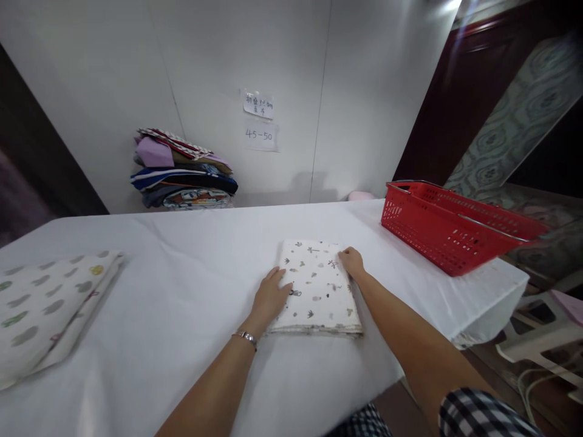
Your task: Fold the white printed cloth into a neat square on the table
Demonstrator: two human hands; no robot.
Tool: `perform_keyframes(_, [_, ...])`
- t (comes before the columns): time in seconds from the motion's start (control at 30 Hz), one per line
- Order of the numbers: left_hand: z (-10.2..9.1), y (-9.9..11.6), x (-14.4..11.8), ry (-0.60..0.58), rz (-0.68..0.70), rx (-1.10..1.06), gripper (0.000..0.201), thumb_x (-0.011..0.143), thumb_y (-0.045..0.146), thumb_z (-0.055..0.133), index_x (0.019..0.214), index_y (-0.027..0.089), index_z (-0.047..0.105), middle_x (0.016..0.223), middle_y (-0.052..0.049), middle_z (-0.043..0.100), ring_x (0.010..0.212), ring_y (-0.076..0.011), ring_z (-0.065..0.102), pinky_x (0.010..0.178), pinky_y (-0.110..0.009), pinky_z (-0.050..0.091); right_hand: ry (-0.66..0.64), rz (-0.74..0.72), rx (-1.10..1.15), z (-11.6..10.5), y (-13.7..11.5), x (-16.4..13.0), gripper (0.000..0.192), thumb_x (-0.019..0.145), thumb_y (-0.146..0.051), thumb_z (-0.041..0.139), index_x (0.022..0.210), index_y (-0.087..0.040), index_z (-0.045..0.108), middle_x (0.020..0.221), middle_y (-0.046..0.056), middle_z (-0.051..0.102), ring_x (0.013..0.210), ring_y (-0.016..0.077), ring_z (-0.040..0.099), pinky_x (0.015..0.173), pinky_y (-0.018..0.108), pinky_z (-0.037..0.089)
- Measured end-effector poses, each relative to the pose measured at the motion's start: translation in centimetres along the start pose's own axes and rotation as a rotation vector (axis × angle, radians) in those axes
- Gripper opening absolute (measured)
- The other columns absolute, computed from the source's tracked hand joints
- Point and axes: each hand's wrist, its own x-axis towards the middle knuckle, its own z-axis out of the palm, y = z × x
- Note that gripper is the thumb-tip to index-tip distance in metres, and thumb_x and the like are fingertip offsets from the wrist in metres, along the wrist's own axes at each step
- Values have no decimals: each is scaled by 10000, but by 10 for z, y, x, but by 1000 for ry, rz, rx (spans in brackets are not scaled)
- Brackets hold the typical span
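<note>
A folded white cloth (319,291) with small printed plants and figures lies flat in front of me, its layered edge toward my body. My left hand (272,295), a bracelet on its wrist, rests on the left edge of this cloth with its fingers stretched out. At the upper right edge, my right hand (352,262) is closed, its fingertips gripping the cloth's side. Another folded white cloth (54,309), with grey, green and yellow shapes, lies at the far left, apart from both hands.
A red plastic basket (437,233) with metal handles stands on the right of the white-covered table (182,291). Behind the table's far edge is a pile of folded fabrics (184,176). Paper notes (260,136) hang on the wall; a white stool (532,334) stands at the right.
</note>
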Motion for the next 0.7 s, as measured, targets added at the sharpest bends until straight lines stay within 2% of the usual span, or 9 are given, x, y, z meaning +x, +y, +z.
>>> perform_keyframes(0.1, [-1,0,2,-7,-35,-31,498,818,386,477,1268,174,490,1424,-70,364,1312,-224,318,1079,-332,261,-11,-20,8,1,-1,1,183,759,-301,488,779,-174,619,769,37,648,730,161,571,614,238,367])
perform_keyframes(0.2, [-4,3,2,4,-82,-74,536,825,387,468,1307,155,439,1399,-92,401,1279,-225,373,1057,-330,292,-10,-36,8,3,-6,3,208,770,-336,499,787,-174,628,838,57,656,773,170,576,630,241,370])
perform_keyframes(0.3, [-7,5,1,6,-112,-85,564,819,389,482,1322,143,418,1376,-107,431,1240,-239,422,1029,-342,326,-13,-32,6,5,-12,8,226,762,-371,527,768,-171,633,818,70,657,767,178,583,621,244,369])
perform_keyframes(0.47, [-7,4,0,7,-113,-85,555,811,384,493,1316,162,428,1368,-89,445,1229,-236,431,1024,-343,328,0,11,43,8,-16,22,205,742,-347,537,739,-169,639,789,78,657,761,189,591,611,246,374])
perform_keyframes(0.7, [-4,0,0,15,-104,-89,553,807,392,491,1314,177,434,1370,-73,443,1237,-230,419,1027,-336,324,28,91,184,12,-9,35,157,691,-294,520,682,-167,613,731,60,651,716,184,587,591,245,393])
